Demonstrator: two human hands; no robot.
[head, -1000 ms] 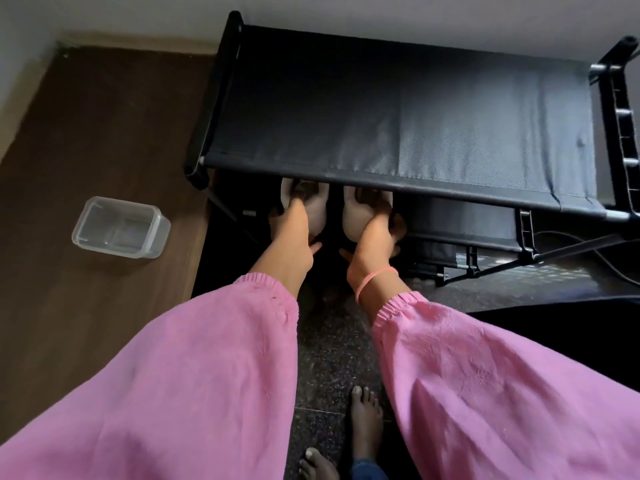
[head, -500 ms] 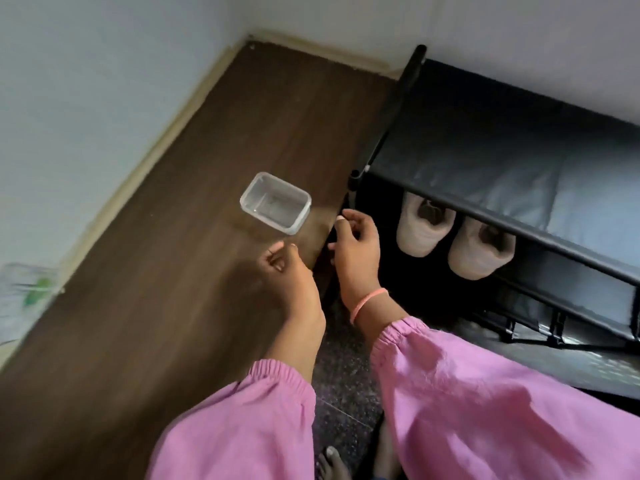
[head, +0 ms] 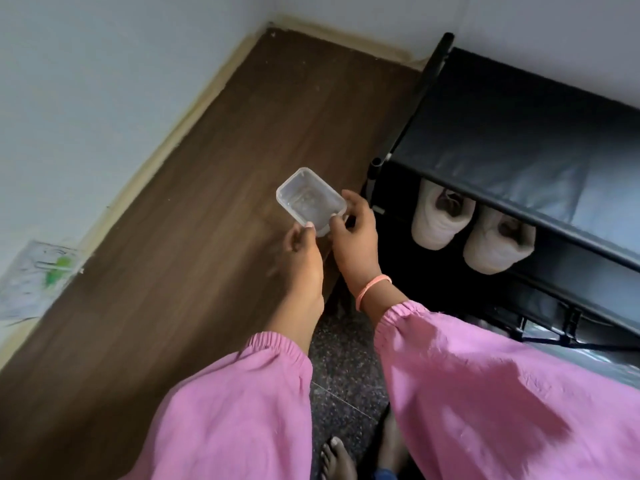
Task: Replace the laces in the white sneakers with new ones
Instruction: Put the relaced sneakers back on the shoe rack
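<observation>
Both hands pinch the clear plastic container (head: 310, 199) over the wooden surface (head: 194, 237): left hand (head: 304, 252) at its 6 o'clock corner, right hand (head: 355, 233) at its 4 o'clock edge. The white sneakers (head: 471, 230) sit heels-out inside the black shoe rack (head: 519, 140), at 3 o'clock from the container.

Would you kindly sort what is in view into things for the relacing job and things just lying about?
For the job: white sneakers on the rack, clear container held by left hand and right hand.
Lying about: black shoe rack, paper by the wall.
</observation>
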